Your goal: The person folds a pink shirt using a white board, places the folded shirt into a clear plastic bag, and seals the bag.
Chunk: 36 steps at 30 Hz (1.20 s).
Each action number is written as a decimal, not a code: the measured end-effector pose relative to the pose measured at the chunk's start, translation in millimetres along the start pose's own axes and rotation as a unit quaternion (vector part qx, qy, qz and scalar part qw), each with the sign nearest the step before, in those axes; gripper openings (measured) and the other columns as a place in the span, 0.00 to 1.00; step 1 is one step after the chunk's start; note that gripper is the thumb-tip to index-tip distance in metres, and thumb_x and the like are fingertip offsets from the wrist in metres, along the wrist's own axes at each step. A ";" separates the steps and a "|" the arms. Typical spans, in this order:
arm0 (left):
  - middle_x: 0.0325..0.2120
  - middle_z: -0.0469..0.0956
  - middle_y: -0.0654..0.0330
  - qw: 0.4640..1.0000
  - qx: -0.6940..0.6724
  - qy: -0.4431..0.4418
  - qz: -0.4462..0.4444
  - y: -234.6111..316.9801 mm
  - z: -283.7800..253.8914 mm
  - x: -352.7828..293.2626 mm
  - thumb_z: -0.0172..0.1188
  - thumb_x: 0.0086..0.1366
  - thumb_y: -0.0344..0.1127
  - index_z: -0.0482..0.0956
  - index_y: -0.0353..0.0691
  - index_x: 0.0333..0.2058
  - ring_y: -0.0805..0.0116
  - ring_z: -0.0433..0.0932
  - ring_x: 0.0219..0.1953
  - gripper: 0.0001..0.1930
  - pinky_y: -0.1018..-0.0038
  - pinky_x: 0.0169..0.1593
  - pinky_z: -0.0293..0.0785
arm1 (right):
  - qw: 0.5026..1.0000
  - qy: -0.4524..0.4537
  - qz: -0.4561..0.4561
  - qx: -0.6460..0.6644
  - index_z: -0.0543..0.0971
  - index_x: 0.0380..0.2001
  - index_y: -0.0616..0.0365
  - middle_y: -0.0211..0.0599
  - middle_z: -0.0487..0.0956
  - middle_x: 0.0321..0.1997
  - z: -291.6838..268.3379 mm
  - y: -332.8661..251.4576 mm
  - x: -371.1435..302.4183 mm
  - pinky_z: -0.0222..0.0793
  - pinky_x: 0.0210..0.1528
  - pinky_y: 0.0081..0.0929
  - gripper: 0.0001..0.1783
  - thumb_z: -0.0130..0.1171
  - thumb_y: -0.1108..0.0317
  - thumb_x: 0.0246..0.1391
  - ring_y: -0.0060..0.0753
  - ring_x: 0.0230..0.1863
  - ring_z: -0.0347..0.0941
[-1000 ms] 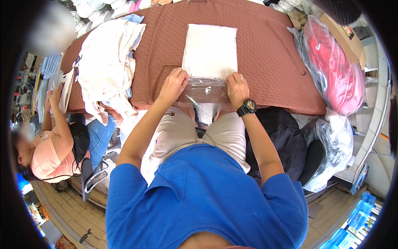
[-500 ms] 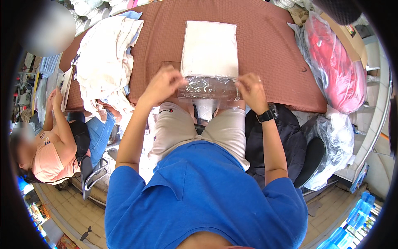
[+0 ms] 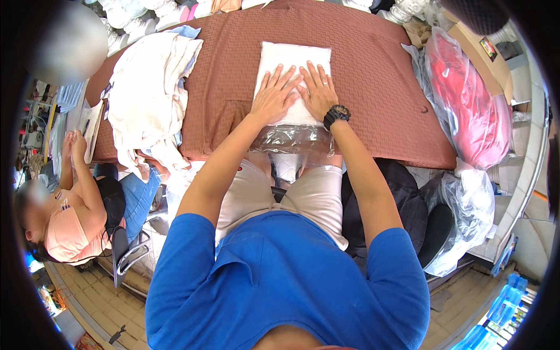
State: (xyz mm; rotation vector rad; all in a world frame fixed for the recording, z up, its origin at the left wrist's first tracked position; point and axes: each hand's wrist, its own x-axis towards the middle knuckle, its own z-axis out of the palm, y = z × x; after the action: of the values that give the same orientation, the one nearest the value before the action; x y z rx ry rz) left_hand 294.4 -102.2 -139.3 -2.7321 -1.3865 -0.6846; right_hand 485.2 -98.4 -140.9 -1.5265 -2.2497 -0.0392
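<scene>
In front of me lies a folded cream garment (image 3: 294, 52) inside a clear plastic bag. The loose end of the bag (image 3: 294, 139) hangs toward me over the table edge. My left hand (image 3: 274, 94) rests flat on the garment, fingers spread. Beside it my right hand (image 3: 318, 92) also lies flat on the garment, its fingers slightly apart, with a black watch (image 3: 336, 115) on the wrist. The two hands nearly meet at the middle of the package. Nothing is gripped in either one.
A brown cloth (image 3: 385, 99) covers the table. To the left is a heap of cream garments (image 3: 149, 87); a person (image 3: 79, 216) sits beyond it. At right stand a plastic-wrapped red bundle (image 3: 466, 99), a cardboard box (image 3: 481, 55) and a black chair (image 3: 379, 204).
Both hands have let go of the bag's near end and moved forward onto the garment, where they now lie flat. The bag's loose end is left hanging.
</scene>
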 end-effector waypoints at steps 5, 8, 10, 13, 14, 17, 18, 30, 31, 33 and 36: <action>0.72 0.51 0.64 1.000 -0.016 0.001 -0.009 3.3 -4.2 -2.3 0.44 0.72 0.52 0.60 0.57 0.69 0.53 0.44 0.74 0.28 0.50 0.73 0.39 | 1.000 -0.011 0.015 -0.007 0.59 0.71 0.44 0.35 0.50 0.78 0.1 -3.0 -3.3 0.43 0.75 0.52 0.32 0.41 0.46 0.67 0.50 0.77 0.43; 0.72 0.52 0.64 1.000 -0.022 -0.002 -0.007 3.9 -3.2 -2.8 0.45 0.72 0.52 0.60 0.57 0.69 0.53 0.44 0.74 0.28 0.50 0.73 0.40 | 1.000 -0.016 0.010 -0.007 0.59 0.71 0.44 0.35 0.48 0.78 2.1 1.5 -3.1 0.43 0.75 0.52 0.33 0.42 0.46 0.67 0.50 0.77 0.42; 0.72 0.52 0.64 1.000 -0.029 0.003 -0.007 1.7 -1.2 -1.4 0.46 0.72 0.51 0.60 0.57 0.69 0.53 0.44 0.74 0.28 0.50 0.73 0.39 | 0.999 -0.015 -0.007 0.035 0.61 0.69 0.46 0.37 0.52 0.77 3.5 9.1 -1.2 0.44 0.75 0.52 0.32 0.45 0.48 0.66 0.50 0.77 0.45; 0.71 0.53 0.61 0.988 -0.150 -0.026 -0.010 -23.8 -6.9 8.3 0.49 0.72 0.47 0.63 0.54 0.67 0.52 0.50 0.73 0.26 0.55 0.73 0.46 | 0.994 -0.039 -0.033 0.100 0.66 0.66 0.48 0.39 0.59 0.74 -8.2 36.7 8.1 0.45 0.74 0.52 0.29 0.50 0.53 0.64 0.51 0.75 0.51; 0.71 0.54 0.61 0.976 -0.212 -0.043 -0.015 -27.3 -16.1 15.6 0.49 0.72 0.46 0.64 0.53 0.67 0.52 0.51 0.72 0.26 0.56 0.73 0.47 | 0.990 -0.051 -0.040 0.122 0.68 0.65 0.49 0.40 0.62 0.73 -16.5 42.4 13.6 0.46 0.74 0.52 0.29 0.52 0.54 0.64 0.51 0.74 0.53; 0.71 0.54 0.55 0.984 -0.150 0.075 -0.054 -42.8 -23.7 38.8 0.49 0.73 0.45 0.62 0.46 0.67 0.50 0.52 0.72 0.27 0.56 0.72 0.49 | 0.987 0.075 -0.012 0.142 0.70 0.63 0.50 0.41 0.65 0.71 -32.5 29.2 50.3 0.47 0.73 0.53 0.28 0.55 0.56 0.62 0.52 0.72 0.56; 0.71 0.53 0.54 0.982 -0.137 0.118 -0.056 -49.9 -22.0 49.3 0.49 0.73 0.45 0.61 0.45 0.67 0.49 0.51 0.72 0.27 0.55 0.72 0.49 | 0.984 0.108 -0.021 0.143 0.70 0.63 0.50 0.41 0.64 0.71 -36.2 19.9 65.0 0.47 0.73 0.53 0.28 0.55 0.55 0.62 0.52 0.73 0.55; 0.74 0.45 0.59 0.991 -0.002 -0.005 -0.133 -45.4 26.9 47.1 0.37 0.73 0.61 0.52 0.65 0.71 0.51 0.41 0.75 0.30 0.50 0.74 0.37 | 0.998 0.000 0.057 0.017 0.59 0.71 0.43 0.40 0.51 0.77 20.0 15.5 53.1 0.38 0.75 0.53 0.33 0.37 0.43 0.68 0.50 0.78 0.41; 0.74 0.44 0.58 0.991 -0.010 -0.008 -0.133 -44.1 26.5 44.8 0.37 0.73 0.60 0.52 0.66 0.71 0.48 0.40 0.75 0.30 0.50 0.73 0.36 | 0.998 0.002 0.057 0.023 0.59 0.71 0.44 0.40 0.51 0.77 20.1 15.4 50.6 0.38 0.75 0.53 0.33 0.38 0.44 0.68 0.50 0.77 0.41; 0.74 0.44 0.57 0.992 0.007 0.007 -0.125 -45.9 24.2 49.6 0.37 0.73 0.60 0.52 0.66 0.71 0.45 0.39 0.74 0.30 0.49 0.73 0.36 | 0.999 0.007 0.046 0.022 0.59 0.71 0.43 0.40 0.50 0.77 17.7 18.6 56.5 0.38 0.75 0.53 0.33 0.37 0.43 0.68 0.50 0.77 0.41; 0.74 0.42 0.56 0.995 -0.022 -0.026 -0.099 -54.0 17.6 46.4 0.40 0.72 0.61 0.52 0.65 0.71 0.40 0.37 0.74 0.31 0.47 0.73 0.36 | 0.999 0.024 0.026 0.023 0.59 0.71 0.42 0.40 0.50 0.78 16.1 26.1 51.4 0.39 0.75 0.55 0.33 0.39 0.43 0.67 0.52 0.77 0.41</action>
State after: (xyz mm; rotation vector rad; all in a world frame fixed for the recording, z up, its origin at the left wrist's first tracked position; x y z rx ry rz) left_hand 283.4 -30.2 -147.8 -2.6874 -1.6903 -0.6635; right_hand 487.4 -38.6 -142.8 -1.5425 -2.1590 -0.0092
